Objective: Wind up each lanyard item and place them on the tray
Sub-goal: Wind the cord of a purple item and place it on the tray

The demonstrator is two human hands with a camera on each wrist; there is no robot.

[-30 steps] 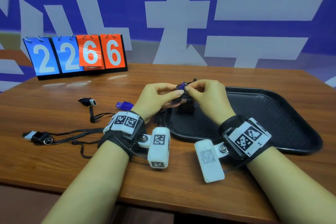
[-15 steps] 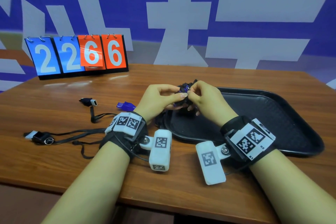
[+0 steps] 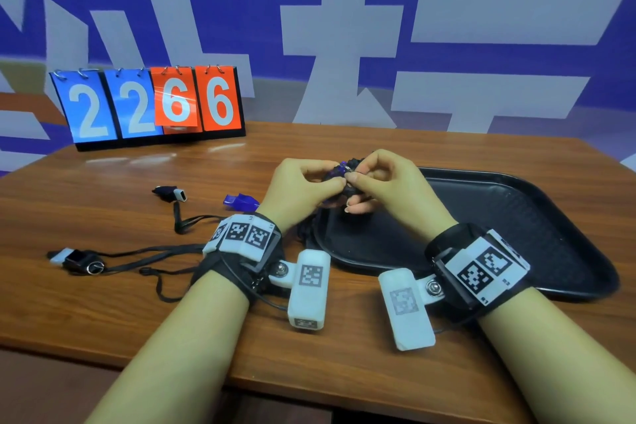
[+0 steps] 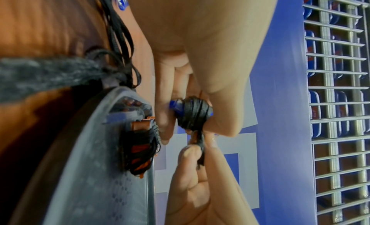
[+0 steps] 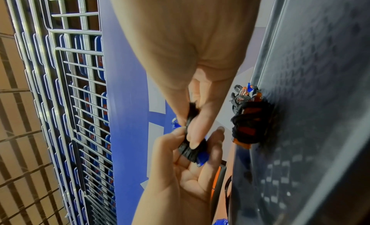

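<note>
A blue whistle wound in black lanyard cord (image 3: 339, 174) (image 4: 193, 113) (image 5: 193, 149) hangs just above the left end of the black tray (image 3: 516, 234). My left hand (image 3: 327, 182) grips this bundle between thumb and fingers. My right hand (image 3: 352, 175) pinches the loose cord end (image 4: 200, 149) (image 5: 192, 116) that sticks out of the bundle. An orange whistle wound in black cord (image 4: 140, 154) (image 5: 250, 125) lies on the tray (image 5: 320, 101) near its left rim; in the head view my hands hide it.
Left of the tray, loose lanyards lie on the wooden table: a black piece with a white tip (image 3: 170, 192), a blue whistle (image 3: 241, 201) and a black-and-white piece with a ring (image 3: 77, 258). Their cords trail under my left wrist. A flip scoreboard (image 3: 151, 107) stands at the back left.
Both hands stay over the tray's left end. The right hand's fingers have shifted on the cord end at the bundle, and its lower fingers now curl underneath.
</note>
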